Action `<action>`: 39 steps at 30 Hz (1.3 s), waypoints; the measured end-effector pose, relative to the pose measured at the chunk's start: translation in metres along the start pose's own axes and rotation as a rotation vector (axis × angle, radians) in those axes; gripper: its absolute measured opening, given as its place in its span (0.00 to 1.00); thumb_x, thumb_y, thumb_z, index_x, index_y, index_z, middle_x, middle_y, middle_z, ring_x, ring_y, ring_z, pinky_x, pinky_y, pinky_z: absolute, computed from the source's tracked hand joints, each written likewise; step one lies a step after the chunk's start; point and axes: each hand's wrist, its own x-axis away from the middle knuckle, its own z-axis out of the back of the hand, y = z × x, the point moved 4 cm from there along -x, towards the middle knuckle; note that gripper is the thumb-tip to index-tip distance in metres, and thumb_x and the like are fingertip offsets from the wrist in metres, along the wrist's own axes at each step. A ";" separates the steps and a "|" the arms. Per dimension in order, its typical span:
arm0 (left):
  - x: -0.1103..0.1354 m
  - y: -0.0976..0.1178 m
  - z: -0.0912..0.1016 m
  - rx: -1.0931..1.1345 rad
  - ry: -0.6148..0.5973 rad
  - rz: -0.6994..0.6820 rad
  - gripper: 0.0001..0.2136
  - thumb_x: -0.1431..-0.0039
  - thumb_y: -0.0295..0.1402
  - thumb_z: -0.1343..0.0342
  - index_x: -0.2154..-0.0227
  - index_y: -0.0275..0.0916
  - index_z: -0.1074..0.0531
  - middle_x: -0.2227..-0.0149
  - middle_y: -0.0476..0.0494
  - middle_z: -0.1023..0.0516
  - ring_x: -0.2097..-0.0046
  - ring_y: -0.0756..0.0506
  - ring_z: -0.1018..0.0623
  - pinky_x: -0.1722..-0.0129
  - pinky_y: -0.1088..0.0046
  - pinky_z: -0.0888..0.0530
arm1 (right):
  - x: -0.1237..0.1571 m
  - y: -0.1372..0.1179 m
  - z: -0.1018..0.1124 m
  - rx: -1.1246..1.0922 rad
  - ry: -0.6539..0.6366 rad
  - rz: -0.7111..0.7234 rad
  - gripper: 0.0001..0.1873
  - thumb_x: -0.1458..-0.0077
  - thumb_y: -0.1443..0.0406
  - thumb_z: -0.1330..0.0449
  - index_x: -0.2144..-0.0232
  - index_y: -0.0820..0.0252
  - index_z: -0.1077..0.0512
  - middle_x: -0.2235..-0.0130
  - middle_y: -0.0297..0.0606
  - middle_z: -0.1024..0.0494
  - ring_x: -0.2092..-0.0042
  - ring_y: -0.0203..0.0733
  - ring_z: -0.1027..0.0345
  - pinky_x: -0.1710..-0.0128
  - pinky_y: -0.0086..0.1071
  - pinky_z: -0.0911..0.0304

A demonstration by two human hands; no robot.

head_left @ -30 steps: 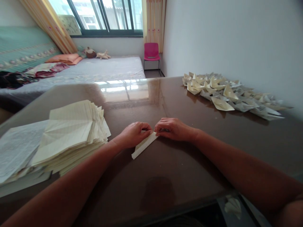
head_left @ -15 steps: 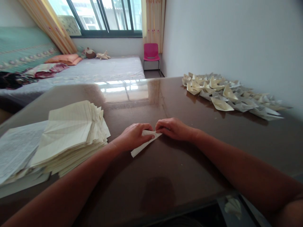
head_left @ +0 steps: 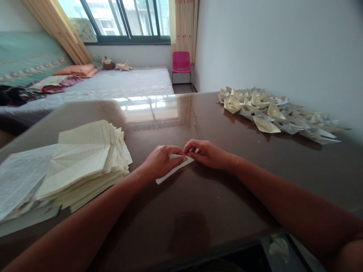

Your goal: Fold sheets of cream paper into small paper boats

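A narrow folded strip of cream paper [head_left: 170, 174] lies slantwise between my hands, just over the table. My left hand [head_left: 161, 162] is closed on its middle, thumb on the near side and fingers behind. At the strip's right end my right hand [head_left: 204, 153] pinches the paper, its fingertips meeting those of the left. Part of the paper is hidden by my fingers.
To the left is a thick stack of creased paper sheets [head_left: 82, 151] beside a printed sheet [head_left: 22, 177]. Many folded paper boats [head_left: 266, 124] crowd the right rear of the shiny brown table [head_left: 176, 215]. Beyond stand a bed [head_left: 141, 79] and a pink chair [head_left: 181, 62].
The paper strip has tilted slightly, and its lower left end sits a little higher. My right hand has shifted slightly left, its fingers now more arched against the left fingertips.
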 end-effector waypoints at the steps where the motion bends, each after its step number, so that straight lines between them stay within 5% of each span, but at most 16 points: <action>1: 0.000 0.000 0.000 0.009 0.012 -0.005 0.13 0.43 0.41 0.48 0.68 0.39 0.22 0.71 0.52 0.23 0.68 0.50 0.27 0.65 0.78 0.34 | 0.000 -0.001 0.001 0.020 0.031 0.028 0.06 0.42 0.68 0.45 0.63 0.61 0.30 0.62 0.37 0.27 0.67 0.32 0.33 0.64 0.26 0.37; 8: 0.000 0.000 0.003 0.010 0.063 0.036 0.14 0.44 0.42 0.47 0.69 0.37 0.22 0.74 0.51 0.24 0.69 0.51 0.28 0.68 0.78 0.34 | 0.001 -0.005 0.001 0.195 0.031 0.104 0.07 0.44 0.70 0.44 0.64 0.60 0.27 0.66 0.36 0.25 0.66 0.35 0.33 0.62 0.28 0.38; 16: -0.001 -0.001 0.005 0.007 0.074 0.086 0.14 0.44 0.42 0.47 0.69 0.37 0.22 0.75 0.51 0.23 0.71 0.50 0.28 0.69 0.77 0.35 | 0.001 -0.006 0.002 0.281 -0.012 0.160 0.12 0.38 0.61 0.47 0.60 0.58 0.25 0.63 0.40 0.22 0.60 0.40 0.31 0.59 0.31 0.38; 23: -0.001 0.001 0.001 0.064 0.091 0.067 0.14 0.44 0.42 0.47 0.70 0.36 0.23 0.74 0.51 0.23 0.70 0.50 0.28 0.68 0.77 0.34 | 0.000 -0.003 0.001 0.322 -0.026 0.127 0.12 0.37 0.62 0.48 0.64 0.60 0.26 0.64 0.40 0.23 0.62 0.39 0.32 0.61 0.30 0.40; 29: 0.000 -0.001 -0.001 0.121 0.149 -0.018 0.12 0.42 0.40 0.47 0.61 0.39 0.25 0.65 0.49 0.21 0.63 0.49 0.25 0.61 0.75 0.31 | -0.001 0.000 0.000 0.351 -0.008 0.078 0.12 0.37 0.61 0.49 0.66 0.61 0.29 0.66 0.40 0.26 0.64 0.38 0.34 0.63 0.29 0.42; 39: 0.001 -0.001 -0.002 -0.074 0.145 -0.069 0.10 0.39 0.38 0.50 0.66 0.41 0.25 0.65 0.47 0.24 0.63 0.48 0.26 0.62 0.75 0.32 | -0.002 0.008 -0.001 0.269 -0.026 -0.019 0.13 0.39 0.59 0.46 0.70 0.61 0.28 0.72 0.34 0.27 0.71 0.34 0.38 0.70 0.26 0.46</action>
